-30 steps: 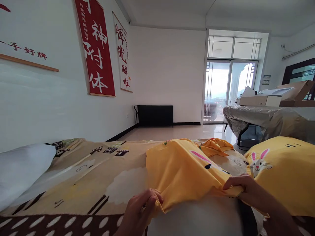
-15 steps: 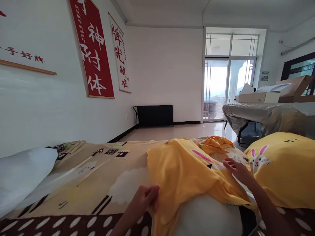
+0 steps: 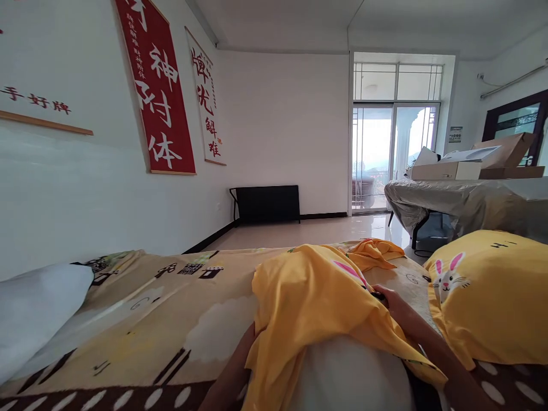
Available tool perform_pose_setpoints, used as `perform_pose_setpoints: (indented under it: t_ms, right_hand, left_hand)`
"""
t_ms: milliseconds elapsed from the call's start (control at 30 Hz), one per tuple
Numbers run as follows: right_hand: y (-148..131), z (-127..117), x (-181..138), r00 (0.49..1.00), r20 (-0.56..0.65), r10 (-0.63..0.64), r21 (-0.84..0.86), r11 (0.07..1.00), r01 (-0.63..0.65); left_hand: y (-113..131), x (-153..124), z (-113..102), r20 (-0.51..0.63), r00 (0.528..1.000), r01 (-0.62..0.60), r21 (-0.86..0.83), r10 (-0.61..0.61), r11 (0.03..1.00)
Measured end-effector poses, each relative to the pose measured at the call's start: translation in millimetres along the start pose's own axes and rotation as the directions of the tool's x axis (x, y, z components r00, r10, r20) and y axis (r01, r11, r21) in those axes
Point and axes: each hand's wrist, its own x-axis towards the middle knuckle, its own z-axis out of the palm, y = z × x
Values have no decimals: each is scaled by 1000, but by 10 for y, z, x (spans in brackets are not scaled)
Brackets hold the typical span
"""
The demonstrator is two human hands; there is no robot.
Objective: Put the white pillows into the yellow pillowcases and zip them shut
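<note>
Two hands work at the yellow pillowcase [image 3: 308, 291], which lies draped over the white pillow [image 3: 351, 371] at the near edge of the bed [image 3: 171, 308]. Our left hand is hidden under the cloth and only the left forearm [image 3: 233, 374] shows, so we cannot tell its grip. Our right hand [image 3: 391, 302] rests at the case's right side, fingertips tucked beneath the fabric, its hold unclear. We judge that tugging one side alone could bunch the slack folds against the pillow's corner. A hard pull toward us might drag the pillow off that near edge.

Head view, low, close over bed [image 3: 141, 308].
</note>
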Motion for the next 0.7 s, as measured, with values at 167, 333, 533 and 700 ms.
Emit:
perform_pose_setpoints:
  t_ms: [167,333,533,700]
  right_hand:
    - [73,-110,-49,991,115,70,-178,983,-49]
    - [228,12,58,986,-152,68,-258,960,-106]
    - [351,124,153,986,-26,163,1,987,-163]
    - [223,-202,73,978,-64,200,206,961,-184]
  left_hand:
    - [-48,253,-461,5,971,235,119,-237,965]
    - [-336,362,-549,-33,951,307,6,-307,952]
    - [-385,376,-509,-71,979,190,-18,-191,982]
    - [-191,372,-782,-339,920,138,-182,-194,974]
